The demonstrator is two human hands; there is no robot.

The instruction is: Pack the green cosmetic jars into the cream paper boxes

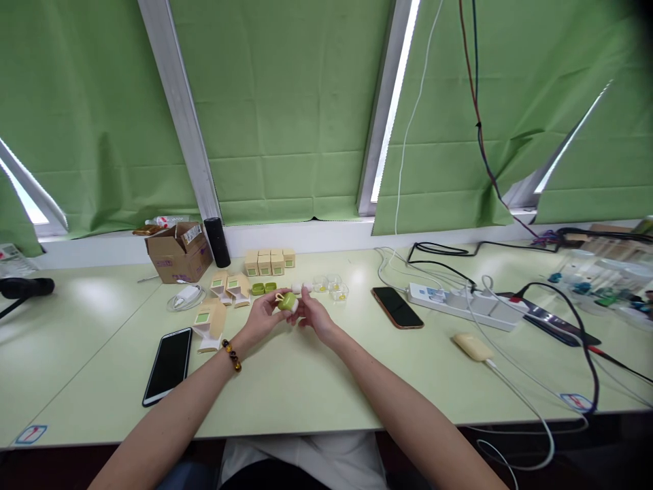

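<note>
Over the middle of the table, my left hand (pixel 265 317) is closed on a small green case (pixel 288 301) with a cream loop on its end. My right hand (pixel 315 317) meets it from the other side, its fingers curled at the case's whitish end. What lies under those fingers is partly hidden. Just behind my hands are green open-topped pieces (pixel 258 289), small white pieces (pixel 297 288) and several clear round containers (pixel 334 286) with something yellowish in them. Opened kraft boxes (pixel 209 323) stand left of my left hand.
Small closed kraft boxes (pixel 264 263) are grouped at the back. A cardboard carton (pixel 178 252) and black cylinder (pixel 217 242) stand at back left. Phones lie left (pixel 168 366) and right (pixel 397 307). A power strip (pixel 464 305) with tangled cables covers the right side.
</note>
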